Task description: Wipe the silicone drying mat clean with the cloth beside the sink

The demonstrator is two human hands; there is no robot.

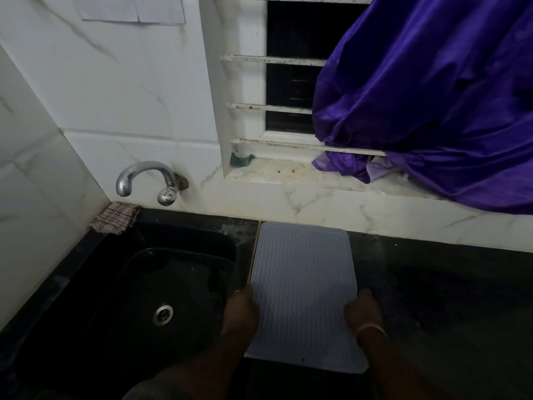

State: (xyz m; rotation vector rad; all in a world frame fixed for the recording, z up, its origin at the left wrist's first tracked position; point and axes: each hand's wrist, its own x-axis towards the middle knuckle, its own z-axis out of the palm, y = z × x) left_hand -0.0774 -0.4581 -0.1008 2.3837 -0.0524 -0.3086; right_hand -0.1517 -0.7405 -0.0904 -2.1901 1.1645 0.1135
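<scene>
Mat [302,284]: lying on the dark counter [432,284], at 3 o'clock from the sink [129,284].
Left hand [242,310]: gripping the mat's 9 o'clock edge.
Right hand [364,311]: gripping its 3 o'clock edge.
Cloth [114,217]: sitting at 11 o'clock of the sink, well apart from both hands.

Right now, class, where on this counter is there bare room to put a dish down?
Bare: the dark counter right of the mat, up to the wall, and the sink basin.

Taken: the mat, held at its sides by the left hand and right hand; the sink's back corner, where the checked cloth lies under the tap.
</scene>
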